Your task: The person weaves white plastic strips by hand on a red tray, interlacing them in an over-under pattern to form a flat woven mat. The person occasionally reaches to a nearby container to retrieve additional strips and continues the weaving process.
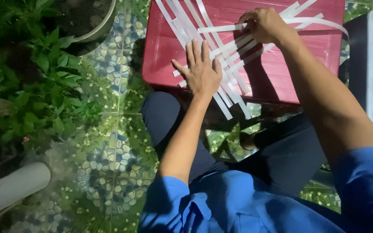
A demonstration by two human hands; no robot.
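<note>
Harsh light from above brightens the centre, corners fall dark, shadows are hard-edged, and focus is mildly soft.

Landmark: red plastic stool top (281, 69).
Strips: long white paper strips (232, 84) criss-crossed on it.
Left hand (200, 71): flat, pressing strips at its near edge.
Right hand (262, 23): pinching one strip (219, 29) near its far side.
Plants: green leafy plants (35, 82) left of it.

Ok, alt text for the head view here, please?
Left hand presses flat on white strips crossed on a red stool, while the right hand pinches one strip. Potted plants stand to the left on patterned tiles.
</note>
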